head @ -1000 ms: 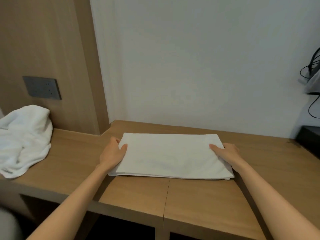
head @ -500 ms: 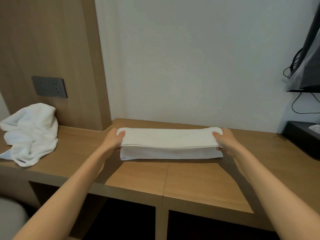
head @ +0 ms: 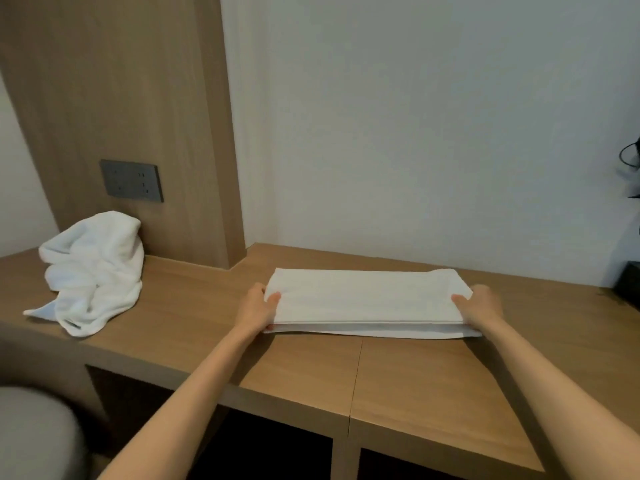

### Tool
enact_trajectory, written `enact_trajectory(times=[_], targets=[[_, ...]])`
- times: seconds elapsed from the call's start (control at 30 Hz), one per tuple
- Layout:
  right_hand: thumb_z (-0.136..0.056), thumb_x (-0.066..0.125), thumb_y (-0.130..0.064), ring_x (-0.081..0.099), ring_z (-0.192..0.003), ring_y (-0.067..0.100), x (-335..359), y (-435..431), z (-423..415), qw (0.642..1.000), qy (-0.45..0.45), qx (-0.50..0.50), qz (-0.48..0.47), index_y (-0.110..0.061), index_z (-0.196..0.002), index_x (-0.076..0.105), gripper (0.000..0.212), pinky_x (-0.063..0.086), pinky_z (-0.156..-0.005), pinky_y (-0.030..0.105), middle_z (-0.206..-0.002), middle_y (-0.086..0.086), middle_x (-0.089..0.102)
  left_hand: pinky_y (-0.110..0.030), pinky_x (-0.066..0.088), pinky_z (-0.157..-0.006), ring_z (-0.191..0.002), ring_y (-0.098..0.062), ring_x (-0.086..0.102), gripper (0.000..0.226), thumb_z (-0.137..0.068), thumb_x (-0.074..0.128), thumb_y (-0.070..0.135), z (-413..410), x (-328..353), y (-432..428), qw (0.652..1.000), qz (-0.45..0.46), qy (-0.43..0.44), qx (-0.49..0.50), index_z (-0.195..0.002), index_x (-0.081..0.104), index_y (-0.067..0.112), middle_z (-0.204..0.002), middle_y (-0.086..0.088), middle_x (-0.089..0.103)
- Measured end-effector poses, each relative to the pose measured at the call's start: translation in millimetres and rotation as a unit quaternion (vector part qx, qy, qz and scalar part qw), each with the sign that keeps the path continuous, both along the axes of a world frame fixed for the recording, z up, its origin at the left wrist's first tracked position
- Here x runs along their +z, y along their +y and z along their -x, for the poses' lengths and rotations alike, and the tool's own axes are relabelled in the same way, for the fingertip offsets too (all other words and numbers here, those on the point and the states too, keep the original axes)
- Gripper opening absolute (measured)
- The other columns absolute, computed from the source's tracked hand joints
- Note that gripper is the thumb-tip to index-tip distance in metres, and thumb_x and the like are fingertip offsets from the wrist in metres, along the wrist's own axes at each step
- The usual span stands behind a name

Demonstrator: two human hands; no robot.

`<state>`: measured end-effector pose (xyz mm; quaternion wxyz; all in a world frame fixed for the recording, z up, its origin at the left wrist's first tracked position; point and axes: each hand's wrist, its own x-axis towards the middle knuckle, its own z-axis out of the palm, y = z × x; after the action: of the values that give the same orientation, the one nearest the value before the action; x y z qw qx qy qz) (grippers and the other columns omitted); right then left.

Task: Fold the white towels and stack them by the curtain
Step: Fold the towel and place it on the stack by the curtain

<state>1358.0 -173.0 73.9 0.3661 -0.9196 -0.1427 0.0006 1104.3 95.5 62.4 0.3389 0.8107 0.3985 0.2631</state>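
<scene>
Towel (head: pixel 367 299), white and folded into a long narrow strip, lies flat on the wooden desk (head: pixel 194 313), in front of the white wall (head: pixel 415 133). Its upper layer ends a little before the near edge, so a thin band of the lower layer shows along the front. The left hand (head: pixel 254 311) grips the left end of the folded towel: the thumb lies on top of the cloth and the other fingers are under the edge or behind it, hidden from view. The right hand (head: pixel 479 306) holds the right end in the same way, with the thumb on top near the corner and the fingers curled round the end. Both arms reach forward over the desk front.

Well apart to the left, a second white towel (head: pixel 93 268) lies crumpled in a loose heap on the same desk, just beside the wooden panel (head: pixel 121 98). This panel carries a dark grey socket plate (head: pixel 131 181) above the heap. At the far right edge, black cables (head: pixel 631 157) hang on the wall, and a dark object (head: pixel 628 284), only partly in view, stands on the desk.
</scene>
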Motion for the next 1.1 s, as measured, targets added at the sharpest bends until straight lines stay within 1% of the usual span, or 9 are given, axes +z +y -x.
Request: enact_trajectory(times=[0.1,0.23,0.4,0.53,0.6,0.7,0.8,0.9,1.1], targets=[[-0.093,0.056,-0.019,0.057,-0.099,0.039,0.3,0.2,4.0,0.998,-0.022,0.002,0.064,0.004,-0.113,0.056,0.03,0.041,-0.071,0.033,-0.112,0.023,0.06,-0.013,0.037,-0.04,-0.065,-0.01,0.05,0.029,-0.099,0.047,0.028,0.6,-0.9,3.8,0.999,-0.027,0.032,-0.002,-0.117,0.05,0.006,-0.093,-0.003,0.054],[-0.097,0.051,-0.019,0.054,-0.106,0.037,0.4,-1.6,15.7,0.989,-0.06,-0.003,0.133,-0.001,-0.123,0.045,0.032,0.045,-0.081,0.04,-0.119,0.021,0.055,-0.032,0.047,-0.077,-0.095,-0.021,0.056,0.037,-0.097,0.049,0.034,-1.2,-3.0,0.5,0.995,-0.07,0.066,0.022,-0.123,0.047,0.008,-0.118,-0.011,0.059],[-0.099,0.04,-0.019,0.041,-0.123,0.034,7.8,-4.7,33.4,0.944,-0.154,-0.005,0.293,-0.013,-0.141,0.03,0.043,0.039,-0.094,0.04,-0.135,0.016,0.04,-0.038,0.045,-0.086,-0.115,-0.03,0.051,0.05,-0.096,0.048,0.043,4.2,12.3,-6.9,0.953,-0.183,0.232,0.066,-0.13,0.037,0.008,-0.13,-0.013,0.048],[-0.1,0.041,-0.023,0.034,-0.126,0.024,10.2,10.7,47.0,0.931,-0.274,0.13,0.202,-0.023,-0.13,0.049,0.031,0.029,-0.097,0.036,-0.137,0.001,0.044,-0.032,0.036,-0.09,-0.118,-0.024,0.042,0.038,-0.097,0.047,0.037,-9.4,24.5,-33.2,0.914,-0.37,0.167,0.0,-0.13,0.046,0.017,-0.129,-0.006,0.047],[-0.097,0.049,-0.03,0.039,-0.122,0.019,12.2,20.9,59.6,0.926,-0.25,0.258,0.117,-0.028,-0.114,0.062,0.021,0.029,-0.098,0.036,-0.128,-0.006,0.051,-0.031,0.031,-0.094,-0.117,-0.02,0.042,0.032,-0.096,0.047,0.04,-17.5,25.0,-53.4,0.915,-0.364,0.096,-0.148,-0.124,0.055,0.026,-0.123,0.001,0.051],[-0.092,0.051,-0.048,0.049,-0.112,0.01,9.1,21.4,71.9,0.887,-0.254,0.366,0.121,-0.036,-0.104,0.065,0.023,0.039,-0.097,0.036,-0.119,-0.013,0.059,-0.03,0.03,-0.097,-0.116,-0.014,0.043,0.035,-0.095,0.045,0.05,-17.0,12.7,-69.9,0.875,-0.37,0.115,-0.292,-0.123,0.057,0.034,-0.125,0.006,0.052],[-0.091,0.046,-0.055,0.047,-0.118,0.009,-1.0,7.6,70.7,0.856,-0.279,0.396,0.179,-0.04,-0.122,0.058,0.036,0.041,-0.097,0.029,-0.13,-0.015,0.054,-0.029,0.033,-0.103,-0.128,-0.013,0.04,0.044,-0.096,0.041,0.051,-7.3,1.3,-58.8,0.866,-0.35,0.152,-0.324,-0.138,0.044,0.039,-0.142,0.008,0.044],[-0.099,0.038,-0.046,0.039,-0.129,0.01,-8.0,-7.9,62.6,0.839,-0.291,0.394,0.238,-0.043,-0.142,0.037,0.043,0.041,-0.101,0.028,-0.144,-0.013,0.043,-0.037,0.018,-0.115,-0.144,-0.011,0.018,0.043,-0.101,0.031,0.043,3.7,-1.9,-43.0,0.862,-0.329,0.197,-0.332,-0.144,0.028,0.047,-0.155,0.013,0.024],[-0.103,0.031,-0.025,0.032,-0.14,0.016,-4.7,-21.1,48.3,0.819,-0.29,0.377,0.323,-0.039,-0.149,0.023,0.048,0.033,-0.111,0.036,-0.154,-0.011,0.029,-0.032,0.01,-0.117,-0.146,-0.01,0.011,0.046,-0.104,0.028,0.033,20.7,5.2,-19.9,0.854,-0.314,0.224,-0.35,-0.146,0.02,0.047,-0.158,0.012,0.014]])
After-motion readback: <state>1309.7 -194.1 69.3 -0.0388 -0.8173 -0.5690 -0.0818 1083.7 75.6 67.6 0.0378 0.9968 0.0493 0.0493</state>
